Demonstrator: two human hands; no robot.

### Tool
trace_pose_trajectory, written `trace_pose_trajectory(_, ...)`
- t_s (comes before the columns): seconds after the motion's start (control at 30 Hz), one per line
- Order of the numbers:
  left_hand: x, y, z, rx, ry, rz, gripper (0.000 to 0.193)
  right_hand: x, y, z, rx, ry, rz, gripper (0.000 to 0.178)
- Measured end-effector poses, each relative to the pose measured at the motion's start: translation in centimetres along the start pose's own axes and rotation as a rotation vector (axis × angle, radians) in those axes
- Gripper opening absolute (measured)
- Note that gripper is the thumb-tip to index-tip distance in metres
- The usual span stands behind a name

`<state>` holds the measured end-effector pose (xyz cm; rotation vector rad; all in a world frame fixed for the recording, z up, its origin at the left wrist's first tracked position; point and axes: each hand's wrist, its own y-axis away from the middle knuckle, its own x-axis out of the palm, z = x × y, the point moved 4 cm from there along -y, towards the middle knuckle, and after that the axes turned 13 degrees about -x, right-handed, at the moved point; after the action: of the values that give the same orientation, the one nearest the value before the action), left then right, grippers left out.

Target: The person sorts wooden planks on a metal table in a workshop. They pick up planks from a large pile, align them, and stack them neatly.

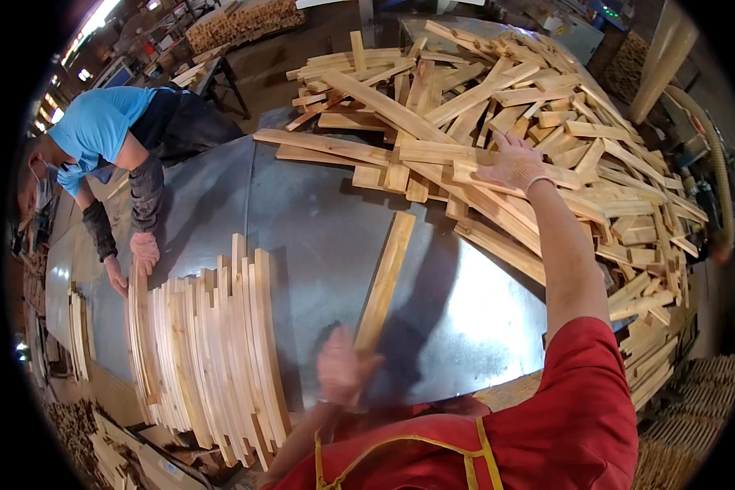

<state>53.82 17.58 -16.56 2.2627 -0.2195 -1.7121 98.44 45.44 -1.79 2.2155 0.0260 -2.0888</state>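
My left hand [345, 367], blurred by motion, is closed around the near end of a wooden strip [392, 265]. That strip slants away from me over the metal tabletop [318, 237]. Out to the far right, my gloved right hand [513, 162] lies across a wooden board [559, 177] on the large loose pile [465, 106], thumb on one side and fingers on the other. To the left of my left hand, a row of strips [212, 351] lies side by side with uneven ends.
Across the table at the left, a co-worker [110, 114] in a blue shirt bends down, hands on the row's far-left strips. A smaller group of strips [79, 335] lies beyond. Stacked wood [694, 408] stands at the lower right, near a thick post [661, 61] and a hose [714, 163].
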Motion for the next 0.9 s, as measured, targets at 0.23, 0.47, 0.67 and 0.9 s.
trace_pose_trajectory(0.23, 0.4, 0.8, 2.4, -0.385, 0.061, 0.210, 0.080, 4.8, 4.7, -1.4, -0.290, -0.111, 0.212, 0.105)
trace_pose_trajectory(0.47, 2.0, 5.9, 13.2, -0.265, 0.034, -0.290, 0.056, 7.3, 14.5, 7.3, -0.376, 0.013, 0.002, 0.089)
trace_pose_trajectory(0.67, 2.0, 7.7, 20.6, -0.347, -0.254, -0.536, 0.078, 11.4, 17.6, 15.1, -0.518, -0.303, -0.145, 0.053)
trace_pose_trajectory(0.9, -0.8, 5.5, 7.6, 0.133, -0.059, -0.238, 0.087, 8.8, 26.7, 23.7, -0.694, -0.215, -0.367, 0.041)
